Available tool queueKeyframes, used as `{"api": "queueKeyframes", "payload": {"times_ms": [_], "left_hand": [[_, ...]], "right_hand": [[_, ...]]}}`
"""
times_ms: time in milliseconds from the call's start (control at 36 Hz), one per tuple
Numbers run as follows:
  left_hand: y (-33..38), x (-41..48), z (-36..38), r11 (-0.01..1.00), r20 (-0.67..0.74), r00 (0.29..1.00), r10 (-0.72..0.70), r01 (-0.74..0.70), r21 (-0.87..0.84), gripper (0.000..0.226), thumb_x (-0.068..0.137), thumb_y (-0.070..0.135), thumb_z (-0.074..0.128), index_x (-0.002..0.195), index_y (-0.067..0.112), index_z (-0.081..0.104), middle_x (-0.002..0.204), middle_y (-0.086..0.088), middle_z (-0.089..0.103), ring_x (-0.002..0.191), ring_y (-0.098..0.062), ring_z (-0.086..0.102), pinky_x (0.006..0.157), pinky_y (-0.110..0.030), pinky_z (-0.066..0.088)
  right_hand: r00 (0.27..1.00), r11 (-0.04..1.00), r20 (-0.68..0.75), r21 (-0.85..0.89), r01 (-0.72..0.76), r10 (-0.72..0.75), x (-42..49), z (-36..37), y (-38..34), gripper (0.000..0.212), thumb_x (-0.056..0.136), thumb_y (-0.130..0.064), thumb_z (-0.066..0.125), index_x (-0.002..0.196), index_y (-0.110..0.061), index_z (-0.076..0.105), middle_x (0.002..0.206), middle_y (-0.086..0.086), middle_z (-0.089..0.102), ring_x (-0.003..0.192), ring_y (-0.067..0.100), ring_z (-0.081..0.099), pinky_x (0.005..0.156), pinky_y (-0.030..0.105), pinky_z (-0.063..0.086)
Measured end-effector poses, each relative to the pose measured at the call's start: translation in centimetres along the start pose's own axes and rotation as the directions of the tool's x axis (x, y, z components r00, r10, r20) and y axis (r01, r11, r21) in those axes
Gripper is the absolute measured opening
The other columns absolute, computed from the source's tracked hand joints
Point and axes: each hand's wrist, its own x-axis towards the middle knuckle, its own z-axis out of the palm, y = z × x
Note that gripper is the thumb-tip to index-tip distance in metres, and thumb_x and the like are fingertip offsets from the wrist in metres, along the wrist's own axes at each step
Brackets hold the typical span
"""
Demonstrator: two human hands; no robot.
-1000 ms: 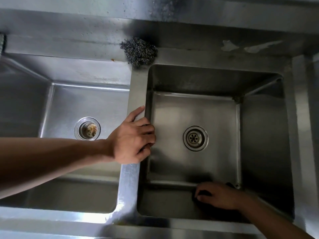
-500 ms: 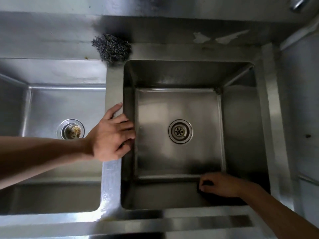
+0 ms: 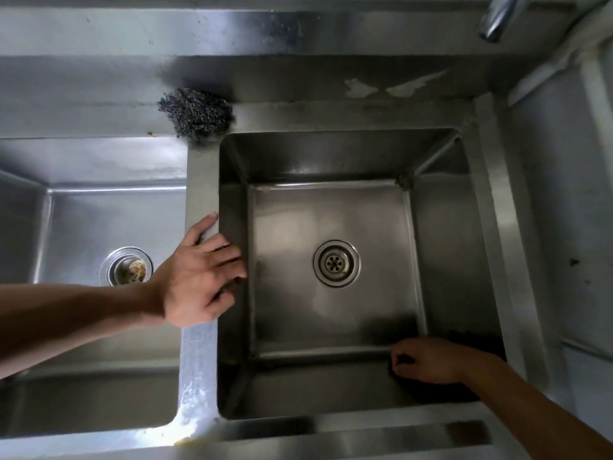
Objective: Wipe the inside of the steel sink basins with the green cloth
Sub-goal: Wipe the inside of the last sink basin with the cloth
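Two steel sink basins lie below me. The right basin (image 3: 441, 234) has a round drain (image 3: 337, 263) in its floor. My right hand (image 3: 431, 360) is low in its near right corner, fingers curled on a dark cloth (image 3: 471, 340) that looks almost black in the shadow and is mostly hidden under the hand. My left hand (image 3: 199, 280) rests on the steel divider (image 3: 199, 180) between the basins, its fingers bent over the edge into the right basin. The left basin (image 3: 83, 220) holds a drain (image 3: 127, 266) with food bits in it.
A grey steel wool pad (image 3: 197, 112) sits on the back ledge at the top of the divider. A tap spout (image 3: 496, 21) juts in at the top right. A steel counter (image 3: 564, 210) lies to the right of the basin.
The view has shifted right and now includes the tap. My right hand with the cloth has slid right along the near wall toward the corner. My left hand stays on the divider.
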Motion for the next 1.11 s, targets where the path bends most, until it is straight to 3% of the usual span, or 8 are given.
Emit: {"api": "queueKeyframes", "payload": {"times_ms": [278, 361, 444, 556, 722, 861, 972, 1111], "left_hand": [[1.2, 0.9, -0.3, 0.976, 0.095, 0.992, 0.078, -0.095, 0.196, 0.035, 0.085, 0.039, 0.051, 0.103, 0.017, 0.07, 0.106, -0.01, 0.061, 0.102, -0.034, 0.059, 0.121, -0.071, 0.022], [3.3, 2.6, -0.4, 0.981, 0.166, 0.974, 0.157, -0.173, 0.09, 0.038, 0.085, 0.047, 0.052, 0.111, 0.025, 0.069, 0.114, -0.004, 0.064, 0.112, -0.026, 0.053, 0.123, -0.06, 0.026], [7.2, 5.8, 0.4, 0.956, 0.355, 0.917, 0.181, -0.08, -0.282, 0.042, 0.094, 0.046, 0.054, 0.134, 0.032, 0.054, 0.135, 0.004, 0.055, 0.124, -0.016, 0.05, 0.117, -0.038, 0.041], [13.7, 10.3, 3.0, 0.641, 0.526, 0.848, 0.069, 0.366, -0.674, 0.05, 0.102, 0.052, 0.045, 0.148, 0.032, 0.047, 0.146, 0.007, 0.047, 0.13, -0.008, 0.047, 0.116, -0.03, 0.038], [21.2, 15.8, 5.1, 0.09, 0.687, 0.708, 0.161, 0.683, -0.725, 0.048, 0.114, 0.038, 0.03, 0.158, 0.022, 0.038, 0.161, 0.006, 0.041, 0.147, -0.007, 0.037, 0.128, -0.031, 0.023], [23.5, 16.1, 6.4, -0.208, 0.686, 0.706, 0.176, 0.708, -0.675, 0.06, 0.102, 0.06, 0.046, 0.134, 0.013, 0.067, 0.138, -0.008, 0.068, 0.137, -0.022, 0.057, 0.125, -0.044, 0.034], [24.2, 16.4, 6.7, -0.001, 0.672, 0.738, 0.059, 0.673, -0.739, 0.028, 0.106, 0.033, 0.057, 0.127, 0.017, 0.068, 0.127, -0.003, 0.071, 0.115, -0.01, 0.064, 0.106, -0.025, 0.051], [24.5, 16.4, 8.1, 0.096, 0.688, 0.725, -0.031, 0.687, -0.72, 0.028, 0.092, 0.029, 0.079, 0.115, 0.021, 0.067, 0.102, 0.003, 0.07, 0.091, -0.006, 0.066, 0.079, -0.017, 0.055]], "right_hand": [[0.985, 0.996, -0.166, 0.059, 0.066, -0.055, -0.8, 1.5, -1.3, 0.019, 0.082, -0.055, 0.051, 0.091, -0.042, 0.062, 0.103, -0.018, 0.066, 0.095, 0.0, 0.06, 0.09, 0.026, 0.048], [0.966, 0.978, -0.233, 0.147, 0.15, -0.113, -2.2, 1.8, -1.9, 0.012, 0.084, -0.055, 0.057, 0.087, -0.045, 0.064, 0.096, -0.02, 0.067, 0.09, -0.002, 0.061, 0.087, 0.027, 0.051], [0.939, 0.945, -0.307, 0.229, 0.235, -0.159, -3.2, 1.9, -2.5, 0.027, 0.086, -0.06, 0.058, 0.089, -0.035, 0.068, 0.09, -0.014, 0.067, 0.086, 0.002, 0.064, 0.083, 0.031, 0.054], [0.861, 0.904, -0.474, 0.26, 0.338, -0.185, -4.0, 2.4, -3.5, 0.031, 0.084, -0.061, 0.063, 0.084, -0.03, 0.069, 0.088, -0.01, 0.068, 0.085, 0.005, 0.065, 0.081, 0.034, 0.053], [0.672, 0.832, -0.695, 0.198, 0.518, -0.253, -4.6, 3.7, -4.4, 0.028, 0.086, -0.05, 0.07, 0.08, -0.022, 0.074, 0.089, -0.012, 0.073, 0.088, 0.001, 0.066, 0.082, 0.031, 0.052], [0.29, 0.887, -0.939, -0.029, 0.461, -0.182, -6.6, 4.4, -3.5, 0.016, 0.092, -0.031, 0.061, 0.085, -0.021, 0.071, 0.085, -0.01, 0.07, 0.082, 0.006, 0.063, 0.09, 0.028, 0.044], [0.002, 0.991, -0.999, -0.04, 0.13, -0.041, -7.8, 3.8, 0.1, 0.018, 0.094, -0.022, 0.056, 0.096, -0.012, 0.07, 0.106, 0.004, 0.067, 0.101, 0.02, 0.06, 0.09, 0.041, 0.045], [0.058, 0.975, -0.977, 0.198, -0.104, 0.205, -7.5, 3.2, 4.3, 0.042, 0.092, -0.017, 0.052, 0.133, -0.007, 0.054, 0.145, 0.014, 0.043, 0.129, 0.029, 0.045, 0.108, 0.04, 0.038]]}}
